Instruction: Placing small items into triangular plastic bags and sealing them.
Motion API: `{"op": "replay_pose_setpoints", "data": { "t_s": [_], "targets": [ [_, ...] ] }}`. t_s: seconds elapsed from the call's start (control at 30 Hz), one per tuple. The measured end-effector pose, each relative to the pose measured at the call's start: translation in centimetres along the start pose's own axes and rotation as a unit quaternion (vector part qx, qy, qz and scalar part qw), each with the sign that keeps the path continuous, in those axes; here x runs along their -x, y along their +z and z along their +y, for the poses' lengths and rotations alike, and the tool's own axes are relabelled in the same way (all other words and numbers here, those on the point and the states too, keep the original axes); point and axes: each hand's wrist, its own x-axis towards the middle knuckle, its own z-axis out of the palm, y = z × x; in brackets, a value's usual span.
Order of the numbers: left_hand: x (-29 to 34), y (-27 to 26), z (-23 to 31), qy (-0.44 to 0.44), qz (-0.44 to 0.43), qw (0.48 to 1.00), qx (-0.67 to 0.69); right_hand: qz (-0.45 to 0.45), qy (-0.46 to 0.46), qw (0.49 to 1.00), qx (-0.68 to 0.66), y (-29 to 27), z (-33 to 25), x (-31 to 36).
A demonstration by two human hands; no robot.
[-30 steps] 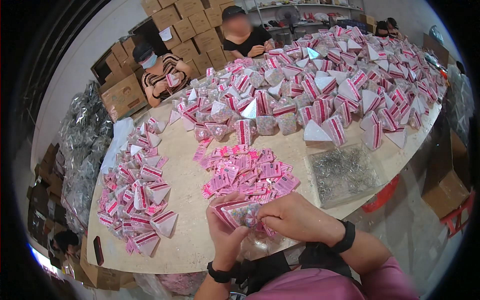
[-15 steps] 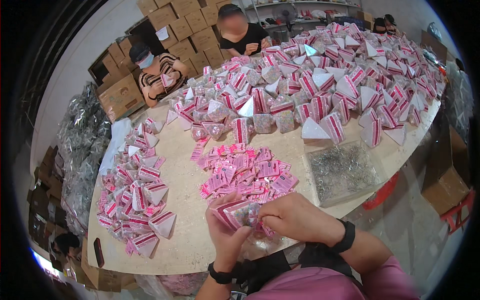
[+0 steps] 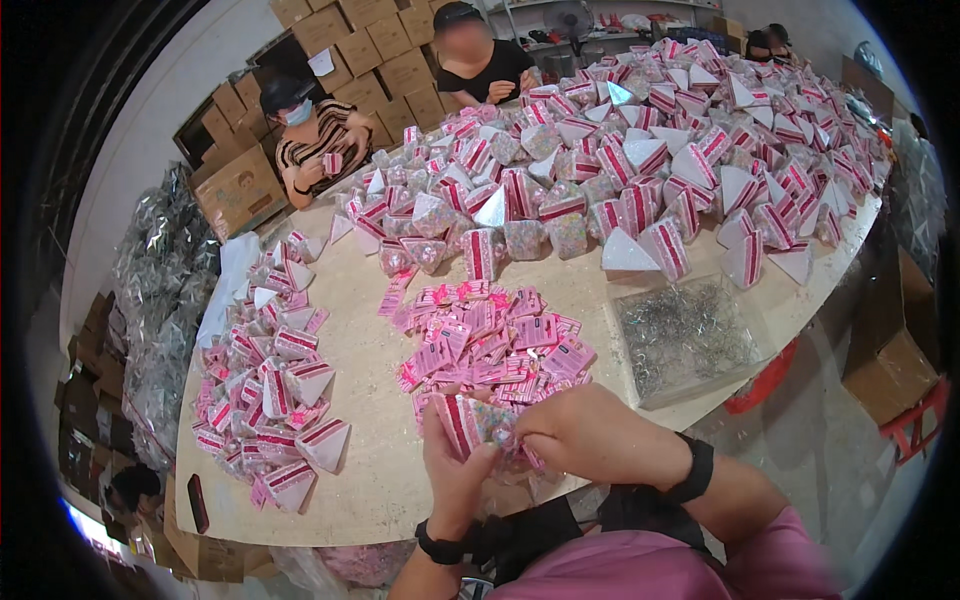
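Note:
My left hand (image 3: 452,488) is wrapped round a cake-slice ornament (image 3: 462,424) with pink and white layered sides and a sparkly, beaded end. At that beaded end my right hand (image 3: 585,432) is closed in a pinch, its fingertips against the ornament. Whatever lies between those fingertips is hidden. Just beyond both hands is a heap of pink printed tags (image 3: 485,335). A clear box (image 3: 640,385) full of small metal hooks or wires stands to the right of the tags.
Cake-slice ornaments with pink tags (image 3: 285,390) lie heaped at the left. A far larger heap of ornaments (image 3: 610,185) covers the back of the table (image 3: 365,440). A dark phone-like object (image 3: 197,503) rests by the left edge. Co-workers sit across the table near stacked cartons (image 3: 380,60).
The ornament in my left hand has turned, so its layered stripes stand more upright. My right hand stays at its beaded end. The masked co-worker's hands have moved apart, one holding a small piece.

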Motion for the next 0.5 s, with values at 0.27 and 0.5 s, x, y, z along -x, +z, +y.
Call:
{"op": "replay_pose_setpoints", "data": {
  "t_s": [0.27,0.5],
  "targets": [
    [-0.09,0.46,-0.05,-0.045,-0.002,0.998,0.044,0.002,0.013,0.995,-0.103,-0.75,0.34,0.09],
    [-0.22,0.12,-0.38,-0.049,-0.016,0.998,0.042,-0.003,0.014,0.996,-0.087,-0.77,0.3,-0.09]
  ]
}}
